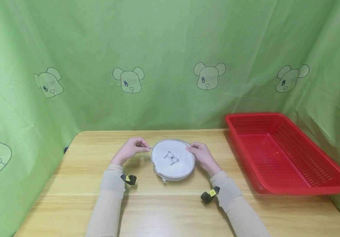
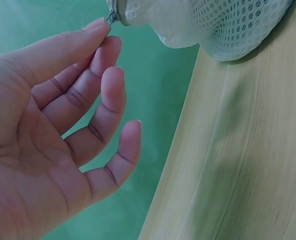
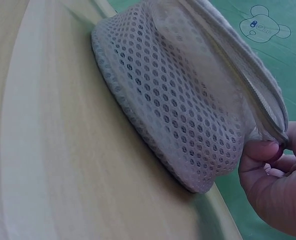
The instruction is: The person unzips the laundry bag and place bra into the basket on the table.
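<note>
A round white mesh laundry bag (image 1: 165, 166) with a small line drawing on its top stands on the wooden table, between both hands. At its left rim, the thumb and index finger of my left hand (image 1: 129, 151) pinch the small zipper pull (image 2: 112, 18); the other fingers are loosely bent. My right hand (image 1: 203, 157) grips the far right rim, thumb on top in the head view. In the right wrist view, the zipper (image 3: 253, 92) runs around the upper edge above the honeycomb mesh side, and the right fingertips are partly hidden behind the rim.
To the right stands a red plastic basket (image 1: 248, 164) with perforated walls. Green curtains (image 1: 170, 108) with bear-head prints surround the wooden table (image 1: 161, 210) at the back and sides. Each wrist wears a band with a small black camera.
</note>
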### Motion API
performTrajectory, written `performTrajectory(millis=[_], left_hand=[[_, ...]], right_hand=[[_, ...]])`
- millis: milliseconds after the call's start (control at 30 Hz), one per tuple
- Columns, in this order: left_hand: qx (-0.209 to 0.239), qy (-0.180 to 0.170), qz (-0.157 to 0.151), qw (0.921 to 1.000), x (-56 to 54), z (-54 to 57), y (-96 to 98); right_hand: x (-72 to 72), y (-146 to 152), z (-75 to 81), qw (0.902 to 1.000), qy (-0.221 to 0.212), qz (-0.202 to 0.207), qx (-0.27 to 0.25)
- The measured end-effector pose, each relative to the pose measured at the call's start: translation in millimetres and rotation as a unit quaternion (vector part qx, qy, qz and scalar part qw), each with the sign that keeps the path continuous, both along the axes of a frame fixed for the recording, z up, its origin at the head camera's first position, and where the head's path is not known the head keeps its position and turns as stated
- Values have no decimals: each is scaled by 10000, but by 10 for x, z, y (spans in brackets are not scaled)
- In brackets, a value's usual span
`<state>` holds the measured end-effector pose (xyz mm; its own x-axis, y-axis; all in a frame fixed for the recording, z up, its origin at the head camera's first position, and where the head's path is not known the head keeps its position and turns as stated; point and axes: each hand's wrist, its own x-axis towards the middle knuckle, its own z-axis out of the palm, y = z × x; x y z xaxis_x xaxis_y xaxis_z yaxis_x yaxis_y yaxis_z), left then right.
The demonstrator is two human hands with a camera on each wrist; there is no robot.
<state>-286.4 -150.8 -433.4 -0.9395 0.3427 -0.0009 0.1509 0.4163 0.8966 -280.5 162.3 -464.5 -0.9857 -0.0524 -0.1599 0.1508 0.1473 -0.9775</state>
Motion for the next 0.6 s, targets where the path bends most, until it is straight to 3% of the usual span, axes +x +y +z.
performTrajectory(millis=[300, 600], left_hand=[[40, 23, -135, 9999, 6, 6, -29], [-2, 25, -37, 10000, 8, 11, -17]], right_hand=[[-11, -16, 12, 9999, -46, -35, -85], [0, -3, 24, 9999, -128, -89, -52]])
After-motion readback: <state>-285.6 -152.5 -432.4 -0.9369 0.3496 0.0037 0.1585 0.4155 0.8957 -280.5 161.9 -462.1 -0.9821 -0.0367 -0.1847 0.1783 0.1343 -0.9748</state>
